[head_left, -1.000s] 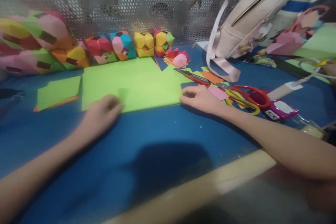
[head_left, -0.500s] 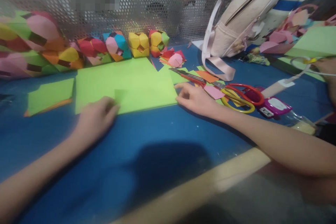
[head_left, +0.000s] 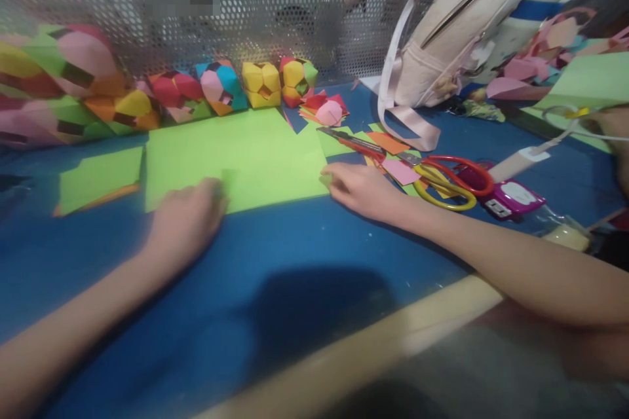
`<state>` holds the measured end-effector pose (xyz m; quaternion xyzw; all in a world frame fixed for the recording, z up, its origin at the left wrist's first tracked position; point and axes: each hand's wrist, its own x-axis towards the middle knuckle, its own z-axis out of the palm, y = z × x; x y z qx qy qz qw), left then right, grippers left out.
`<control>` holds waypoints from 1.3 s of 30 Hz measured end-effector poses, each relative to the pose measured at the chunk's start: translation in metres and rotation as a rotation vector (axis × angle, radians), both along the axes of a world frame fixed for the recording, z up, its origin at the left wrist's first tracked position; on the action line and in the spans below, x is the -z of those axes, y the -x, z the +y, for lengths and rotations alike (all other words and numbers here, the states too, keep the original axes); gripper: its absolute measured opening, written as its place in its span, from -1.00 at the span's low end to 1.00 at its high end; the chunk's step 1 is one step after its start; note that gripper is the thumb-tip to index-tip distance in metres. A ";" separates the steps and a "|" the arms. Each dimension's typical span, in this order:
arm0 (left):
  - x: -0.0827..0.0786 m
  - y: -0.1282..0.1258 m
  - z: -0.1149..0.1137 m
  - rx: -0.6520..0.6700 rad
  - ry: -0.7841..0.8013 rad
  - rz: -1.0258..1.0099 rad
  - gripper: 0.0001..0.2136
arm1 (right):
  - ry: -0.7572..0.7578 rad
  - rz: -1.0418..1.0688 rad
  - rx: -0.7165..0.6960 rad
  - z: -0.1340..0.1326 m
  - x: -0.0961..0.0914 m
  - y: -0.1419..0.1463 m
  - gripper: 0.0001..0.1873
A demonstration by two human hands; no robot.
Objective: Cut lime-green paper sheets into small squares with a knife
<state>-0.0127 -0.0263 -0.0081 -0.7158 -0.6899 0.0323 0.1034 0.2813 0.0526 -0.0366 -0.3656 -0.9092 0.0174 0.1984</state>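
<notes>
Perforated metal panelling point(head_left: 363, 55) backs the far side of the room, dull grey and full of small holes. Before it spreads a blue tabletop point(head_left: 295, 242), edged near with a pale strip point(head_left: 452, 306) and darkened by a broad shadow point(head_left: 319, 314). At far right leans a pale bag point(head_left: 457, 26), its strap point(head_left: 417, 133) trailing on the blue; a snag on that strap could, I reckon, bring the bag over.

Lime-green paper point(head_left: 265, 157) lies flat left of centre, a long side toward the person. The left hand point(head_left: 187, 216) curls over its near edge, and the right hand point(head_left: 361, 190) is at its near right corner. They are well apart; whether either grips the paper, I can't tell. Uneven pressure could skew or crease it. Another person's hand point(head_left: 609, 123) shows at the right edge.

Folded paper balls point(head_left: 262, 84) stand just beyond the paper, so a shove away from the body might scatter them. Red-handled scissors point(head_left: 452, 159) lie beside the right forearm point(head_left: 472, 245), where a careless sweep could drag them through the little paper scraps point(head_left: 400, 171).
</notes>
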 end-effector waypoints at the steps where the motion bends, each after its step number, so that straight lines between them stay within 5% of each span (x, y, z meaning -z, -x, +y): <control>1: -0.001 -0.001 -0.001 0.001 -0.019 -0.019 -0.62 | -0.017 -0.022 -0.004 0.000 0.000 0.000 -0.68; 12: 0.001 0.020 0.003 0.183 -0.073 -0.078 -0.59 | -0.219 -0.071 -0.081 0.003 0.001 -0.003 -0.71; 18: -0.007 0.022 0.013 0.593 0.056 0.074 -0.56 | -0.319 -0.289 -0.361 0.002 -0.012 0.007 -0.45; 21: -0.011 0.018 0.019 0.675 0.130 0.127 -0.51 | -0.313 -0.399 -0.375 -0.001 -0.019 0.013 -0.44; 33: -0.016 0.013 0.005 0.560 0.151 0.114 -0.48 | -0.367 -0.498 -0.251 -0.009 -0.027 0.004 -0.64; 39: -0.035 0.006 -0.017 0.321 0.077 0.107 -0.68 | -0.359 -0.503 -0.160 -0.010 -0.032 -0.017 -0.78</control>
